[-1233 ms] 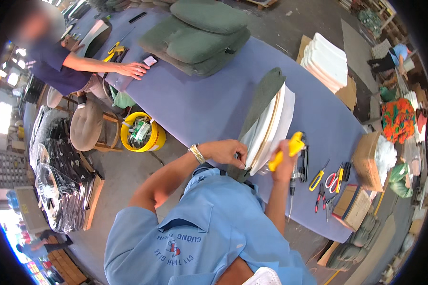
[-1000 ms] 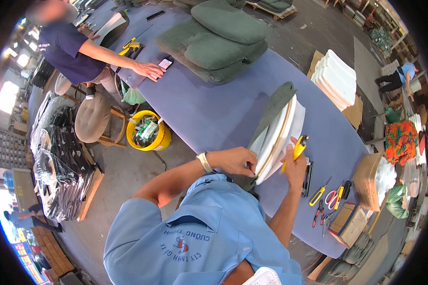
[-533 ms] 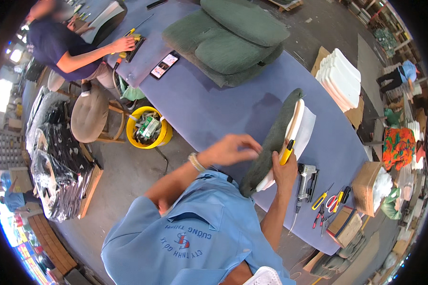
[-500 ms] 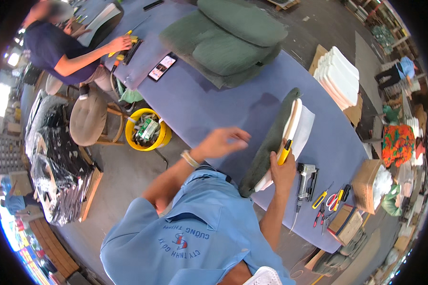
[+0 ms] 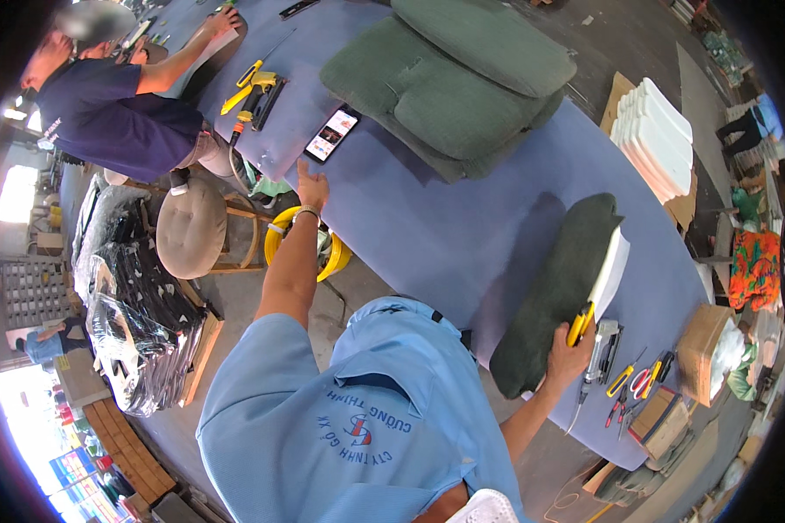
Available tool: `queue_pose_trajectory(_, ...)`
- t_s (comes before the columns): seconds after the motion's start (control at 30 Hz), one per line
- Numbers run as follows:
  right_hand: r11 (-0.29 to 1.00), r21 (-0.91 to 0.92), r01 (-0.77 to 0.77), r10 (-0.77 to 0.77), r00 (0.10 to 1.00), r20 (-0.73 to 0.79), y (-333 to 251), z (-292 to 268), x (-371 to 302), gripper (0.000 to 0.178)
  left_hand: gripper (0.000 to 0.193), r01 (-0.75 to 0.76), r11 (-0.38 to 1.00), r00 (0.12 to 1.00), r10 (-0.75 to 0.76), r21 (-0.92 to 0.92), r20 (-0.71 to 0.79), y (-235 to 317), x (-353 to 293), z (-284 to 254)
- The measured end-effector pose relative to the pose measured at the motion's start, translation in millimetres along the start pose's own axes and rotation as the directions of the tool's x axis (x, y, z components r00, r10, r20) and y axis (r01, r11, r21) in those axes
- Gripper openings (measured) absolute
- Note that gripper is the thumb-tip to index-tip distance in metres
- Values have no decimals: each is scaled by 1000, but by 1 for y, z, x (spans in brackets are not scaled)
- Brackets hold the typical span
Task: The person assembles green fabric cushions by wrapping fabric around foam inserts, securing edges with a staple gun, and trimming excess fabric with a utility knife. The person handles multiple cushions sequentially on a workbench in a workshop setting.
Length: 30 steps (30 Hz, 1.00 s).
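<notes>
Two hands work apart at a blue table [image 5: 462, 244]: the right hand [image 5: 569, 356] grips a yellow-handled knife [image 5: 580, 324] against a dark green cushion [image 5: 556, 292] at the near right, while the left hand [image 5: 310, 187], fingers loose and empty, reaches far left toward a phone [image 5: 331, 134].

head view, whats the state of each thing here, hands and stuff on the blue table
left hand: open, stretched toward the phone, not touching it
right hand: closed on the yellow-handled tool and the cushion's edge
yellow-handled tool: gripped, against the cushion
dark green fabric cushion panel: tilted up on its edge
black smartphone: flat, screen lit
grey staple gun: lying unheld
</notes>
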State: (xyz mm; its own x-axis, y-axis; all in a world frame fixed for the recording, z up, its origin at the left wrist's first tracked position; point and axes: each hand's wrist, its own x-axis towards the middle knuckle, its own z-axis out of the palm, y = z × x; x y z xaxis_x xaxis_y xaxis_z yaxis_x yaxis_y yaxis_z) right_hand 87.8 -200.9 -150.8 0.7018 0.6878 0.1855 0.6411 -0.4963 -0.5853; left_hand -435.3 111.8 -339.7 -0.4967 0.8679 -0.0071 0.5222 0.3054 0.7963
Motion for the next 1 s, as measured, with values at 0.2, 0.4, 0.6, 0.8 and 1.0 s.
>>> queue_pose_trajectory(0.2, 1000, -1, -4, 4, 1000, -25, 21, 3, 0, 54, 95, -2, 984, 995, -17, 178, 102, 13, 11, -10)
queue_pose_trajectory(0.4, 998, 57, -7, 5, 999, 34, -6, -1, 4, 56, 125, 112, 974, 988, -131, 199, 86, 34, 28, -13)
queue_pose_trajectory(0.6, 997, 43, -64, 62, 997, 41, -14, -3, 3, 57, 127, -106, 956, 993, 87, 272, 81, 19, 43, 0)
queue_pose_trajectory(0.8, 993, 107, -52, 46, 997, 56, -14, -6, 7, 57, 109, 83, 996, 995, -85, -31, -59, -1, 35, 22)
queue_pose_trajectory(1.0, 987, 147, -68, 60, 996, 58, 1, -6, 5, 57, 97, 206, 977, 979, -205, -63, 21, 20, 35, 17)
